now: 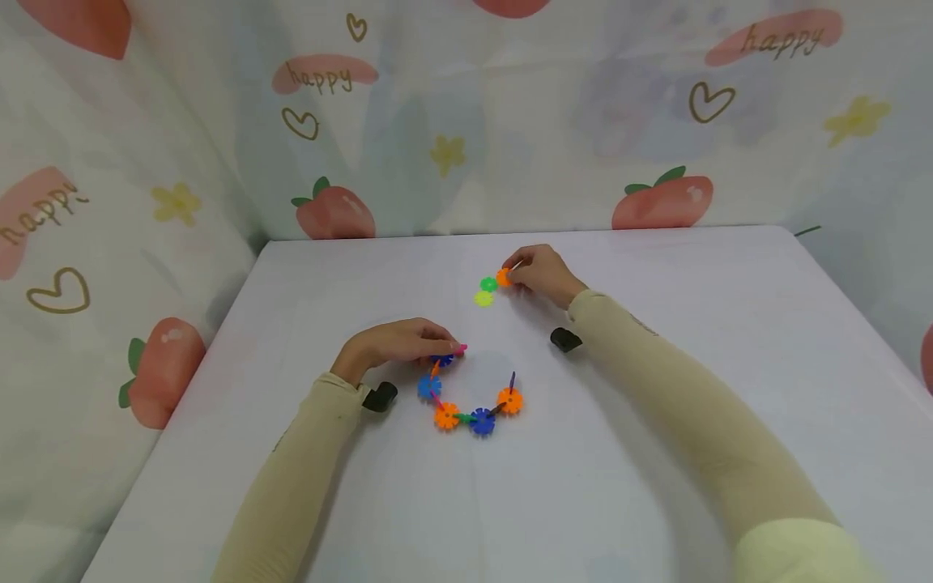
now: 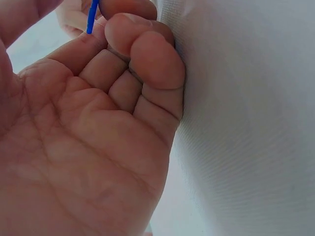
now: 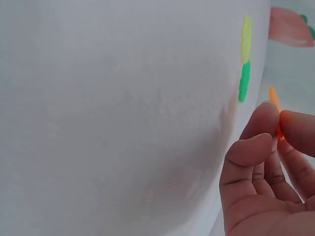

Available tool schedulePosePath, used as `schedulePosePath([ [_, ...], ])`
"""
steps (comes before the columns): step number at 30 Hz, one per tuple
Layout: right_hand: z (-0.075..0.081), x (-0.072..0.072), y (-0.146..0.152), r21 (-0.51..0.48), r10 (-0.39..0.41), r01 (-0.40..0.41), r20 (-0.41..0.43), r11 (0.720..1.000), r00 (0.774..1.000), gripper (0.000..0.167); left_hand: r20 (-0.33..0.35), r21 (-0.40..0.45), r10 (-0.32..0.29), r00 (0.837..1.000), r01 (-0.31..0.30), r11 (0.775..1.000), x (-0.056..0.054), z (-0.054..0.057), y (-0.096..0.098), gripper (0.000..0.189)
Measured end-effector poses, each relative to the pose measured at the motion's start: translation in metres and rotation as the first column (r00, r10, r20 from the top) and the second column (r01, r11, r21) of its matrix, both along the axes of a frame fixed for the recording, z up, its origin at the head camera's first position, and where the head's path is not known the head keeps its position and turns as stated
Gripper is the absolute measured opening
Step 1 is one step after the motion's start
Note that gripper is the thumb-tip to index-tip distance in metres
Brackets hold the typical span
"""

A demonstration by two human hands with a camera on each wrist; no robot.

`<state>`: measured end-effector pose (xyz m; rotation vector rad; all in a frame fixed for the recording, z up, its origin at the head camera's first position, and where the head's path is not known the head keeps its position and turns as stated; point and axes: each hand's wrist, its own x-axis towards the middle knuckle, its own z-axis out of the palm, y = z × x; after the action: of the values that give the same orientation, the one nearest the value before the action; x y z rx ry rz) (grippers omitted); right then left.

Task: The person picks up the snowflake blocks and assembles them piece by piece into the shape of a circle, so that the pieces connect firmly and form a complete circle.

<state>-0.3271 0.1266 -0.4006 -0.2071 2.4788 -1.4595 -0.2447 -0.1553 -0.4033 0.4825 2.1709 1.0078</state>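
On the table, notched plastic discs are joined into an open curved chain (image 1: 482, 422) of blue, orange and other colours. My left hand (image 1: 404, 338) pinches a dark blue disc (image 1: 441, 359) at the chain's upper left end, beside a pink disc (image 1: 461, 350). The left wrist view shows a blue disc edge (image 2: 92, 17) near the curled fingers. Farther back, my right hand (image 1: 545, 273) holds a loose orange disc (image 1: 503, 278) between thumb and fingertip, tilted above the table in the right wrist view. Next to it lie a green disc (image 1: 489, 284) and a yellow disc (image 1: 484, 299).
A white cloth covers the table (image 1: 656, 486), whose far edge meets a printed curtain (image 1: 510, 146). A dark wrist-worn piece (image 1: 381, 397) hangs below the left wrist, and another dark piece (image 1: 565, 339) is by the right sleeve.
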Motion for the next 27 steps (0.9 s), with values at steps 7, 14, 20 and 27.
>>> schedulePosePath([
  [7,0.004,0.022,0.003,-0.057,0.051,-0.049,0.051,0.997,0.997,0.023,0.011,0.019,-0.006,1.0,0.006,1.0,0.0,0.0,-0.001,0.034],
  [14,0.005,0.045,0.0,-0.128,0.132,-0.123,0.063,0.984,0.989,0.02,0.013,0.024,0.005,1.0,-0.006,1.0,0.0,-0.003,-0.002,0.036],
  [20,0.004,0.058,-0.004,-0.16,0.185,-0.171,0.074,0.972,0.98,0.021,-0.002,0.02,0.012,1.0,-0.012,1.0,0.002,-0.004,-0.004,0.039],
  [27,0.0,0.069,-0.01,-0.198,0.228,-0.207,0.088,0.958,0.97,0.017,-0.013,0.019,0.014,1.0,-0.014,1.0,0.005,-0.004,-0.005,0.04],
])
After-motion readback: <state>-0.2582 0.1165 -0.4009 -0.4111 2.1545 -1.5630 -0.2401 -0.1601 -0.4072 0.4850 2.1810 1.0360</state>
